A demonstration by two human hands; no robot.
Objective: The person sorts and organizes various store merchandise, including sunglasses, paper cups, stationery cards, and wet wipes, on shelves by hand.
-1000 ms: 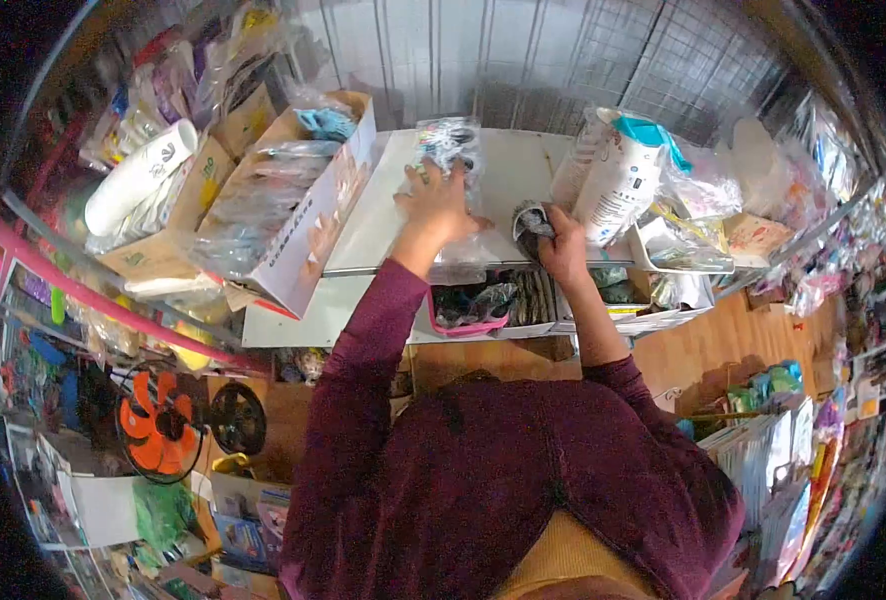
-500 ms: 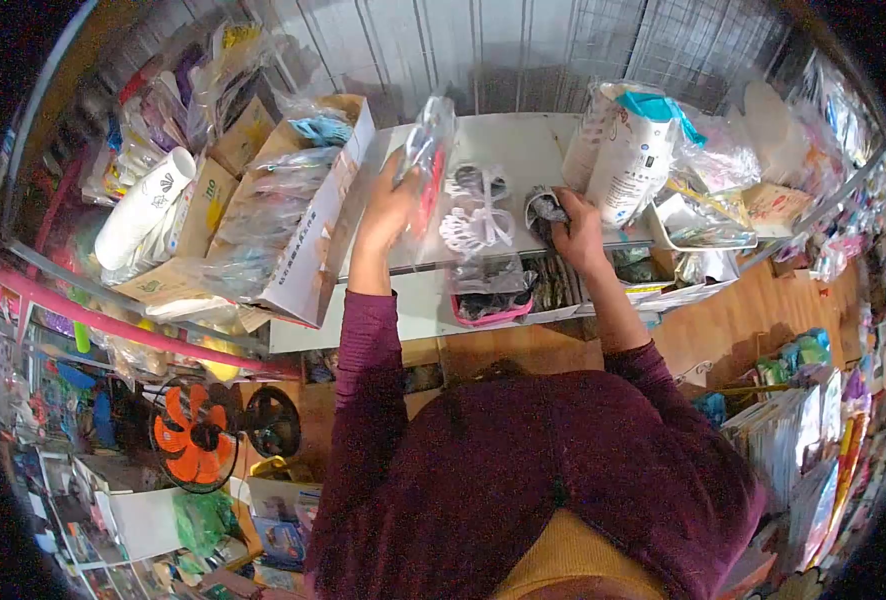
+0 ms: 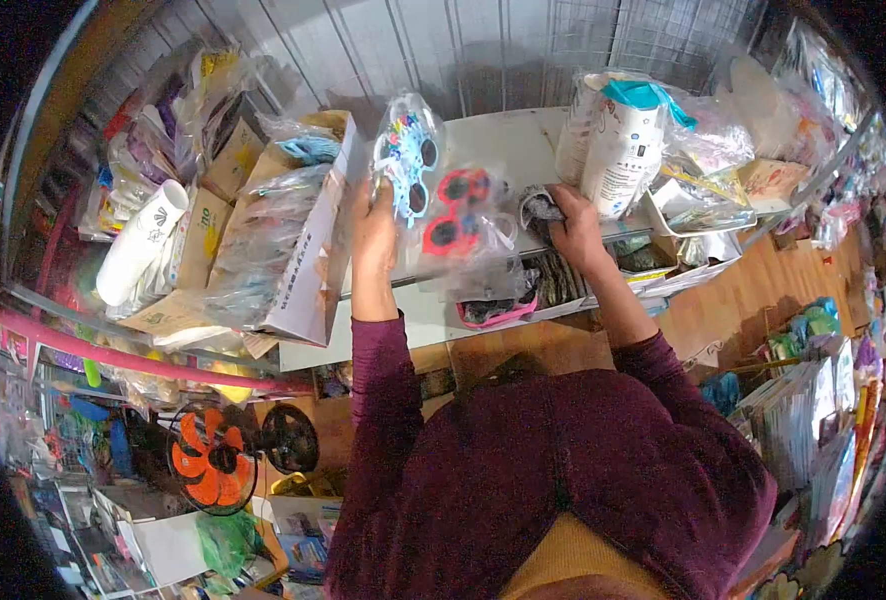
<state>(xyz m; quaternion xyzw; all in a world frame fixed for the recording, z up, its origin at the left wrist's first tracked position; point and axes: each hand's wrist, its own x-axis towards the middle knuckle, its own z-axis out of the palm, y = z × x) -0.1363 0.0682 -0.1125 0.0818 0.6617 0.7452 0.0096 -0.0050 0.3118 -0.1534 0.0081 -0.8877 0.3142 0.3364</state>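
Observation:
My left hand (image 3: 374, 225) grips a clear-wrapped pair of light blue sunglasses (image 3: 416, 170) by its near side; the pair has dark lenses and colourful decorations. To its right, on the white shelf (image 3: 518, 135), lies a pair of red sunglasses (image 3: 449, 213) in clear plastic, over another wrapped item with white parts. My right hand (image 3: 577, 228) is closed around a dark grey, crumpled bundle with a pale edge (image 3: 540, 208), whose kind I cannot make out. Below it stands a pink basket (image 3: 498, 318) with dark contents.
A long carton (image 3: 306, 255) of wrapped packets stands left of my left hand. Stacked white paper cups (image 3: 623, 160) in plastic stand beyond my right hand, beside a white tray (image 3: 708, 240). An orange-bladed fan (image 3: 211, 460) is at lower left.
The red sunglasses, earlier in plastic at my left hand, now lie on the shelf over the white-framed item. My left hand now holds the light blue sunglasses. My right hand stays on the grey bundle.

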